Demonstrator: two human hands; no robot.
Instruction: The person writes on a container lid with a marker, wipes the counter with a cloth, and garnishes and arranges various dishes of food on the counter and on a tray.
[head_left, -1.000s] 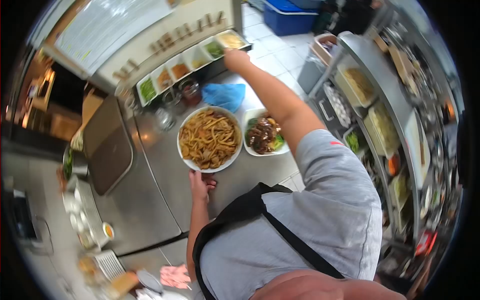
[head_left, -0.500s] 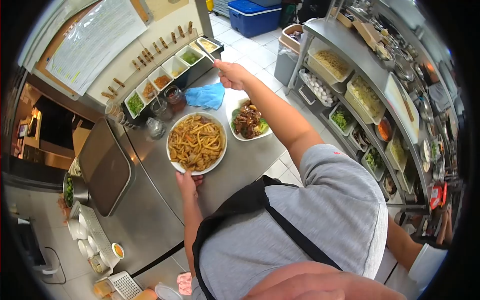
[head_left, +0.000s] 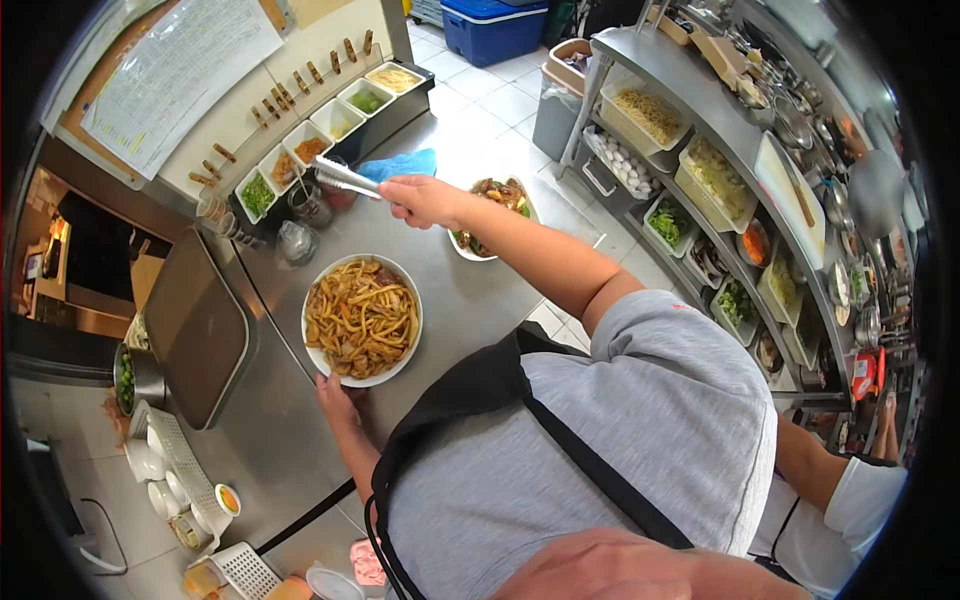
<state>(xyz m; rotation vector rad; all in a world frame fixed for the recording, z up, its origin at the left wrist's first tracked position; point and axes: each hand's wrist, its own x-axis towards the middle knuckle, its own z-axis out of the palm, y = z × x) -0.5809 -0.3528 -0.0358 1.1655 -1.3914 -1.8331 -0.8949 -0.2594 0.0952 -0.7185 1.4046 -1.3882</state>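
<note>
Right hand [head_left: 423,201] clenched on tongs [head_left: 346,178], now swung back from the far tubs toward the near ones; whether the tips carry anything, cannot tell. Left hand [head_left: 341,402] grasps the near rim of the noodle bowl [head_left: 370,381], which has shifted away from the plate [head_left: 472,256], leaving a wider gap between them. Bowl sits upright on the steel counter [head_left: 450,315], full of noodles [head_left: 365,315]. Counts: two hands, one pair of tongs, one bowl, one plate, one blue cloth [head_left: 400,165], six garnish tubs [head_left: 350,107] in a row, one brown tray [head_left: 190,330].
</note>
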